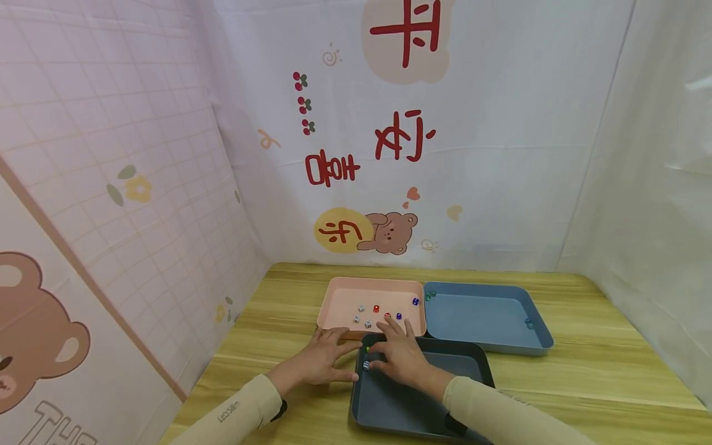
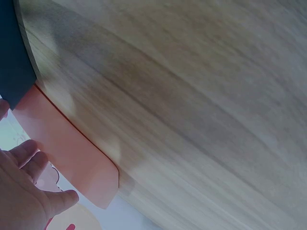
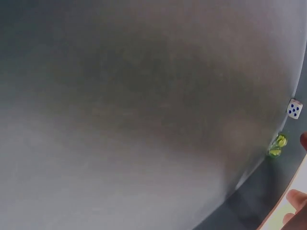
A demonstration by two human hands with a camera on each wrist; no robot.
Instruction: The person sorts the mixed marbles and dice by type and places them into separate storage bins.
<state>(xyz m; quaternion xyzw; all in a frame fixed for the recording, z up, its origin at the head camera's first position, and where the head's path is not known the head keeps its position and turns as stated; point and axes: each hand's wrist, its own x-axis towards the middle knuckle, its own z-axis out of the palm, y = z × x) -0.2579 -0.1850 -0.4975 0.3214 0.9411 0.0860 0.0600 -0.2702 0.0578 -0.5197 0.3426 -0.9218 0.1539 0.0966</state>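
My left hand (image 1: 325, 360) is at the left side of the dark grey tray (image 1: 411, 411), fingers spread and thumb tip right at its rim. Over that tray's far left corner reaches my right hand (image 1: 402, 357), its fingers apart and slightly bent. Close to the right thumb lies a white die with blue pips (image 3: 294, 109), against the tray wall. Small yellow-green pieces (image 3: 277, 146) lie beside it in the corner. Neither hand has anything between its fingers. The left wrist view shows the left hand (image 2: 29, 187) near the outer wall of the pink tray (image 2: 72, 148).
Behind the dark tray, the pink tray holds several white dice (image 1: 368, 324), a red die (image 1: 376, 308) and blue dice (image 1: 415, 301). To its right a blue tray (image 1: 478, 315) has teal-green dice (image 1: 529, 323) at its sides. All stand on a wood-grain table (image 1: 601, 371), with printed cloth behind.
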